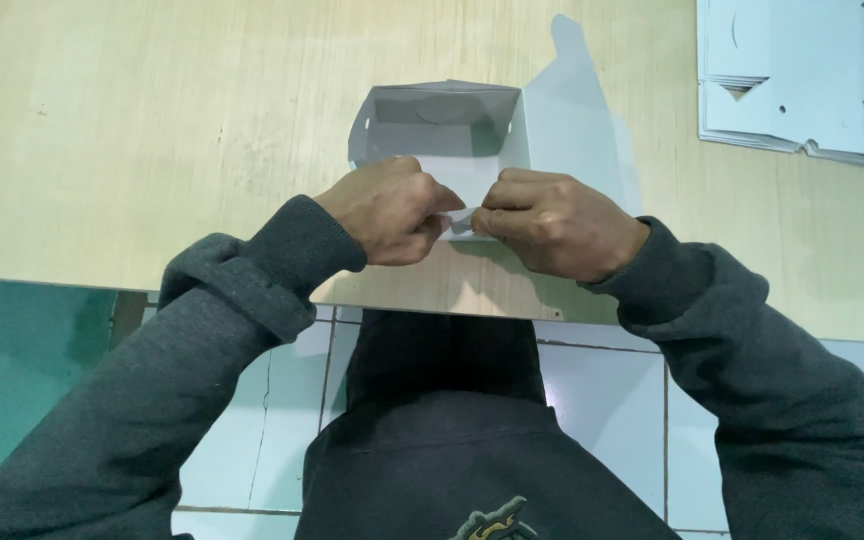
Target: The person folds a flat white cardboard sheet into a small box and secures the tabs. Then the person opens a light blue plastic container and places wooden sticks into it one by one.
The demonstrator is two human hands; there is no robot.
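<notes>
Where the near wall of the half-folded white box meets both hands, a small paper tab pinched between left hand and right hand, fingers closed on it. Box just beyond the knuckles on the bench; stacked flat blanks well right of the box.

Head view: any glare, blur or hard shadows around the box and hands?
Head view: soft, even light, no glare on the table. Box interior is shaded grey; a faint shadow lies under the left hand and right hand. Hands and box look sharp; the white stack is cut off by the frame edge.
</notes>
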